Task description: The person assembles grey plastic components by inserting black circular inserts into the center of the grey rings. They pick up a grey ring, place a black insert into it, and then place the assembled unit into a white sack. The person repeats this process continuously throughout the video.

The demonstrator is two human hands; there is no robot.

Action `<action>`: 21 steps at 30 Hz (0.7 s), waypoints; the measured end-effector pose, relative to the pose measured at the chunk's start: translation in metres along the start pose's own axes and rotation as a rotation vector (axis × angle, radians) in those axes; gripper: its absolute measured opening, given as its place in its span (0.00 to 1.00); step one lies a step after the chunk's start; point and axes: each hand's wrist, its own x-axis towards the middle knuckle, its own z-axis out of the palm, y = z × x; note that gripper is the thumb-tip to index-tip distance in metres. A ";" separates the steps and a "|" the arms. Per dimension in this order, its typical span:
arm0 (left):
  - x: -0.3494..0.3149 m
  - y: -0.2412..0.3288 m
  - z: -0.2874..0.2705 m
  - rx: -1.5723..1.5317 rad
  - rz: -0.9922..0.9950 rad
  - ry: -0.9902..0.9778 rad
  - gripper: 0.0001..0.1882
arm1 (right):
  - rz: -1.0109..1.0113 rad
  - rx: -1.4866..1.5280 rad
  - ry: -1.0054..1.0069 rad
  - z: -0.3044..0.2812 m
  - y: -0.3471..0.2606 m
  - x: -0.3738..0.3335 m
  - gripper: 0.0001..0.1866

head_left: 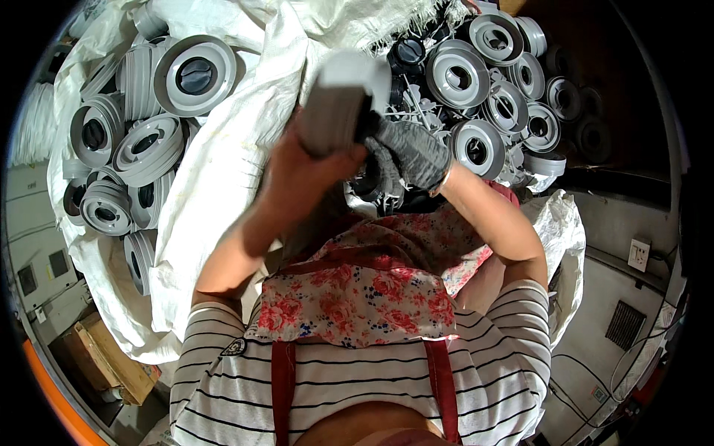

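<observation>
My bare left hand (309,175) is closed around a grey round plastic part (335,111), raised in front of me and smeared by motion. Against the right side of that part is my right hand (415,156), in a grey knitted glove, its fingers curled at a dark spot on the part. What those gloved fingers grip is hidden. Below and behind the right hand lie loose black and grey plastic pieces (413,104).
At left, a white woven sack (245,141) holds several grey ring-shaped parts with black centres (195,76). More grey rings (457,74) are piled at the upper right. A cardboard box (111,357) stands lower left; a wall socket (638,254) and cables are at right.
</observation>
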 end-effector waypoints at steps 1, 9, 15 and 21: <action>0.010 0.011 -0.012 -0.043 0.147 0.016 0.27 | -0.026 0.006 -0.018 -0.009 0.005 0.008 0.19; 0.055 0.087 -0.039 0.285 0.874 0.505 0.29 | 0.011 -1.343 0.966 -0.166 0.067 0.071 0.29; 0.064 -0.057 -0.002 -0.294 -0.165 -0.034 0.32 | 0.220 -1.130 0.730 -0.094 0.012 0.059 0.29; 0.098 -0.137 0.001 -0.812 -0.475 -0.071 0.17 | -0.249 -0.759 0.327 -0.026 -0.017 0.014 0.28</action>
